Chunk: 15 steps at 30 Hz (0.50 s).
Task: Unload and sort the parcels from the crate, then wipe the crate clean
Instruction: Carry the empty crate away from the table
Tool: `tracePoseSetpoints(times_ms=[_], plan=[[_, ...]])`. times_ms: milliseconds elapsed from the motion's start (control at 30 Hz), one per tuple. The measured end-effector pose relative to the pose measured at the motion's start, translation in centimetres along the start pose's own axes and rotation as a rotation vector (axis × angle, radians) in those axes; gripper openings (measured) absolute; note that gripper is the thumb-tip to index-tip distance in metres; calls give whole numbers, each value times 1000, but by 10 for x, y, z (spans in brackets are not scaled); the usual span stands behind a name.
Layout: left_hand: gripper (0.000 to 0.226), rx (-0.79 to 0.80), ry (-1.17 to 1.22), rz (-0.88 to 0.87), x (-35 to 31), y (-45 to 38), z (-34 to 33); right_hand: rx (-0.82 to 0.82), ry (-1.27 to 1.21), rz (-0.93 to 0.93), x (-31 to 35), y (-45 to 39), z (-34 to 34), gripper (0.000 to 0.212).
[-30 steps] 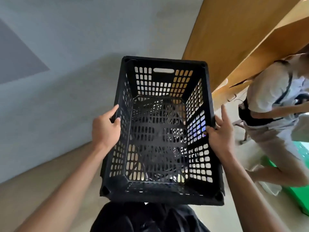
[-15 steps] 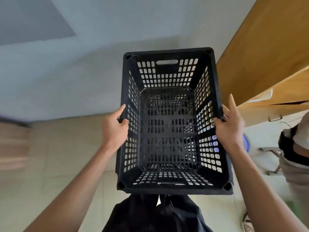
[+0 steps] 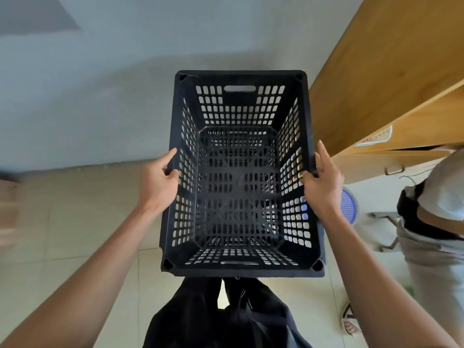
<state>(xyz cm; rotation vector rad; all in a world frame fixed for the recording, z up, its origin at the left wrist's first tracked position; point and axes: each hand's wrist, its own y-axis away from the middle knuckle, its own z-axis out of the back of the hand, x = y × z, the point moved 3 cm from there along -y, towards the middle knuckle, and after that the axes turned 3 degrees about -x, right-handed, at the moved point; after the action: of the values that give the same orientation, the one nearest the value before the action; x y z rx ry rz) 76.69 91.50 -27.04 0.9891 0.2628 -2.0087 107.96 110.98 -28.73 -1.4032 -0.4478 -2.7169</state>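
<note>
The black perforated crate [image 3: 238, 177] is held up in front of the person, above the tiled floor [image 3: 75, 222], its open top facing the camera and its slotted bottom showing through to the floor below. No parcels lie inside it. A handle slot is cut in the far wall and another in the near wall.

The left hand [image 3: 158, 182] grips the crate's left rim about midway along, thumb on the outer edge and fingers curled over into the side wall. The right hand [image 3: 322, 182] grips the right rim opposite it in the same way, fingertips hooked inside, thumb along the outer edge. Both forearms reach in from the near corners.

Just below the crate's near edge are the person's dark trousers [image 3: 226, 315]. Far behind the crate stands a pale grey wall [image 3: 125, 71]. To the right is a wooden cabinet [image 3: 389, 84], and near it a blue stool [image 3: 349, 205]. A 2nd person in a white top [image 3: 442, 197] stands at the right edge.
</note>
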Motion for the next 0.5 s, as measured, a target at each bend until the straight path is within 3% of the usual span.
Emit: tracePoseSetpoints(times_ms=[300, 500], plan=[[56, -9, 39, 30, 6, -6, -5, -24, 42, -18, -2, -5, -7, 85], [54, 13, 8, -38, 13, -2, -8, -32, 112, -11, -1, -1, -5, 70]])
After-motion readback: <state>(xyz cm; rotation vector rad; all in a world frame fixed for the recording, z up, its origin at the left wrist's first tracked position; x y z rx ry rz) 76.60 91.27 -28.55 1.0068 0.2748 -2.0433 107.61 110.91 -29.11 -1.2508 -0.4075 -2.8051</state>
